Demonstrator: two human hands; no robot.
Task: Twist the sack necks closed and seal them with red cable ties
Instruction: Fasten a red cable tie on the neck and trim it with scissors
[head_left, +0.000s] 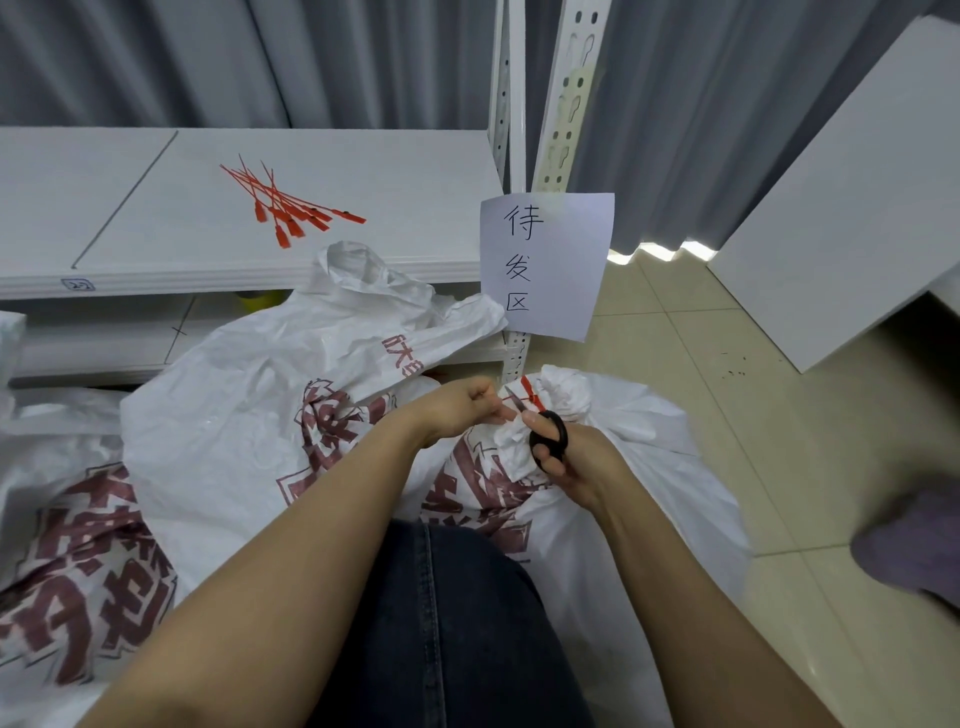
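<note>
Left hand (467, 410): fingers curled, pinching the tail of the red cable tie (529, 391). Right hand (579, 465): fingers through the scissors (549, 435) handles, blades at the tail beside the left fingertips. The tie circles the sack neck (566, 396) just beyond.

White woven plastic sacks (234, 415), centre and left: dark red block-character print. Red plastic cable ties (283, 205), upper left, on white metal shelf (389, 166). Black-handled scissors (561, 434), centre. White paper sign (545, 265), centre right: black handwritten characters. Grey pleated curtain (156, 57), top. Beige floor tiles (701, 374), right. Dark blue denim trouser leg (441, 623), bottom.
</note>
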